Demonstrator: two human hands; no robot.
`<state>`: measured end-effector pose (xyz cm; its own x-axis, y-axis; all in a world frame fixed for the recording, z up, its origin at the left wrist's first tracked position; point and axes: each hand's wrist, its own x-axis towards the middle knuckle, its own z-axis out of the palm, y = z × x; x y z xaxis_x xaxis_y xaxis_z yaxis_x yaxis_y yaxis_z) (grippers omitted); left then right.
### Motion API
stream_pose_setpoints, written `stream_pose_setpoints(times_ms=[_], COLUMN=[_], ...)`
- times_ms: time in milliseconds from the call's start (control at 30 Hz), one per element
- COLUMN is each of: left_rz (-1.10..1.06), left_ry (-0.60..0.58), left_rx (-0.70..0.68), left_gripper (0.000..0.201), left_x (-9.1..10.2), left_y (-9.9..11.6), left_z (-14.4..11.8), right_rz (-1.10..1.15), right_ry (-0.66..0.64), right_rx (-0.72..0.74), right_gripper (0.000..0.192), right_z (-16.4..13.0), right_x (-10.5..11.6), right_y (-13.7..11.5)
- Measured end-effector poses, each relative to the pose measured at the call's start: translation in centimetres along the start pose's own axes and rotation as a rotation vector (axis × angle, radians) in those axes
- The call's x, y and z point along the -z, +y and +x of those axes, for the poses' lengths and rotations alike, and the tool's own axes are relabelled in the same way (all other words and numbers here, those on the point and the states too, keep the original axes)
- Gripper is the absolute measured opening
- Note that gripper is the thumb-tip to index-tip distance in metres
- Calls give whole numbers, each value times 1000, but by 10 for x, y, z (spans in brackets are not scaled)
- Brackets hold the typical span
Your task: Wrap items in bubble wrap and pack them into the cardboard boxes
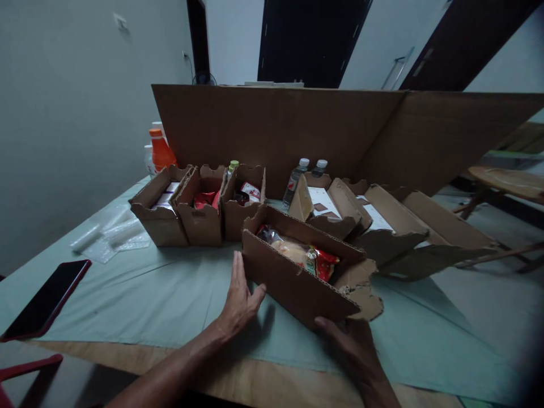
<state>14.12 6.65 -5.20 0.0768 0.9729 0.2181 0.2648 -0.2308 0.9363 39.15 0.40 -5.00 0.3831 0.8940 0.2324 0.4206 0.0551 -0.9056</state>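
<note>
Steadying a corrugated box [297, 286] at the table's near edge: left hand [240, 300] flat against its left end, fingers together, thumb apart; right hand [355, 348] under the near right corner, fingers spread, grip partly hidden. Best kept level, pressed evenly from both ends, since the torn right flap looks weak. Contents: crinkled snack packets [306, 255], glossy, red and yellow. Behind: three scalloped boxes [199, 207], bottles [293, 181]. Left: black phone [46, 300] on smooth green cloth [148, 294].

left hand [238, 300] flat, right hand [351, 345] cupped
</note>
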Motion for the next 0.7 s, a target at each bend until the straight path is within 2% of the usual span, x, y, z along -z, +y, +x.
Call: stream_pose_setpoints(times_ms=[200, 400, 533, 700], left_rz=[2, -22, -66, -110], left_ry=[-62, -156, -156, -155], left_rx=[-48, -79, -65, -66], left_gripper=[85, 79, 76, 75], left_x=[-17, -37, -44, -39], left_y=[15, 19, 15, 9], left_z=[6, 28, 39, 43], right_rz=[-41, -37, -3, 4], right_ry=[48, 109, 66, 45], right_rx=[71, 131, 14, -128], right_gripper=[69, 88, 74, 52], right_z=[-6, -6, -9, -8], right_x=[0, -9, -17, -21], right_y=[5, -8, -16, -21])
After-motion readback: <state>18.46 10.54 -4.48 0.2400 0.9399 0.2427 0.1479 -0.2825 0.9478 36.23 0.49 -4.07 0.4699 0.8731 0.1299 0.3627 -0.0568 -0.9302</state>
